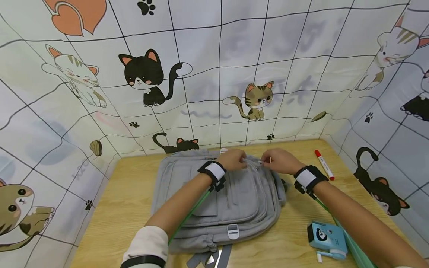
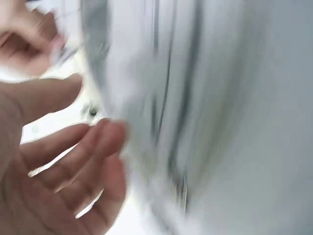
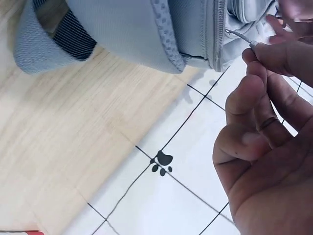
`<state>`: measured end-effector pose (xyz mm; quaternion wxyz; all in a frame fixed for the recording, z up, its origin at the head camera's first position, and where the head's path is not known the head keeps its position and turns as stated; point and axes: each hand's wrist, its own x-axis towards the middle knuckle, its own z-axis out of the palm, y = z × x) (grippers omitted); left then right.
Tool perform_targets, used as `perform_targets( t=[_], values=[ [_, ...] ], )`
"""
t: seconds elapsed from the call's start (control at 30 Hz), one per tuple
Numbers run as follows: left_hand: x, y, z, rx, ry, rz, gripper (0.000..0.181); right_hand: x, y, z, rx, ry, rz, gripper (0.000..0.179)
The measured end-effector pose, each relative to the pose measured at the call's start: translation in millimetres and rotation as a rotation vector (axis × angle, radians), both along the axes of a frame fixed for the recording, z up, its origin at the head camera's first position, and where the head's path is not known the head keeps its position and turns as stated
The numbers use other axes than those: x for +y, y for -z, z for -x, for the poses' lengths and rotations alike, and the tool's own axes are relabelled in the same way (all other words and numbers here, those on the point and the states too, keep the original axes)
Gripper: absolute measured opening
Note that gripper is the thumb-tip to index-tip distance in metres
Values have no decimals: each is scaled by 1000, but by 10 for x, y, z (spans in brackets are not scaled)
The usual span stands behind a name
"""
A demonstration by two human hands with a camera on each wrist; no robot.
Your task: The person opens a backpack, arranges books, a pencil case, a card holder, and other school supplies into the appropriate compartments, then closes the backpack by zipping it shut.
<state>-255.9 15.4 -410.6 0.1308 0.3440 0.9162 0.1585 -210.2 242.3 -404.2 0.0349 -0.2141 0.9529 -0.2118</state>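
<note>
A grey backpack (image 1: 204, 203) lies flat on the wooden table, its top end toward the wall. At its top right corner my right hand (image 1: 280, 160) pinches a zipper pull (image 3: 246, 39) between thumb and index finger. The zipper track (image 3: 219, 34) runs along the bag's edge beside that pull. My left hand (image 1: 231, 159) is over the top of the bag, just left of the right one. In the left wrist view its thumb and loosely bent fingers (image 2: 110, 139) stand apart with nothing between them. Blur hides whether the fingertips touch the fabric.
A red-capped marker (image 1: 324, 165) lies right of the bag on the table (image 1: 110, 219). Nearer, at the right, is a light blue box (image 1: 326, 238) with a panda picture. Grey straps (image 1: 225, 255) stick out below the bag. Cat-print cloth (image 1: 204, 85) surrounds the table.
</note>
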Motion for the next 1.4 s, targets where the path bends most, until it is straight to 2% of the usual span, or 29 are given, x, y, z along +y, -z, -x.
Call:
perform_targets(
  t=[0.07, 0.17, 0.23, 0.3, 0.37, 0.43, 0.5, 0.6, 0.7, 0.83, 0.97, 1.13, 1.4],
  values=[
    [191, 157, 1, -11, 9, -12, 36, 17, 53, -7, -10, 9, 21, 10],
    [375, 342, -6, 18, 50, -40, 25, 48, 101, -31, -31, 6, 57, 9],
    [441, 412, -12, 36, 80, -60, 21, 84, 120, -37, -61, -8, 86, 10],
    [479, 434, -14, 68, 83, -75, 12, 134, 111, -24, -94, -15, 117, 12],
    [504, 426, -7, 83, 74, -60, 8, 195, 93, 33, -118, -4, 138, 15],
    [508, 372, -8, 76, 58, -37, 7, 228, 54, 130, -129, 27, 124, 18],
    [503, 303, -21, 70, 46, -3, 8, 207, 20, 269, -117, 47, 76, 19],
    [531, 213, -66, 59, 56, 18, 22, 117, 8, 481, -125, 10, -39, 26],
    [580, 168, -134, 71, 77, 18, 36, -11, 85, 656, -184, -48, -131, 26],
    [610, 168, -224, 88, 68, 0, 45, -143, 278, 809, -230, -85, -188, 13],
    [594, 181, -281, 92, 60, -35, 48, -183, 397, 861, -211, -77, -166, 23],
    [548, 154, -322, 110, 99, -88, 47, -180, 372, 864, -234, -42, -115, 21],
    [498, 148, -391, 128, 128, -52, 48, -177, 386, 880, -266, -40, -94, 22]
  ],
)
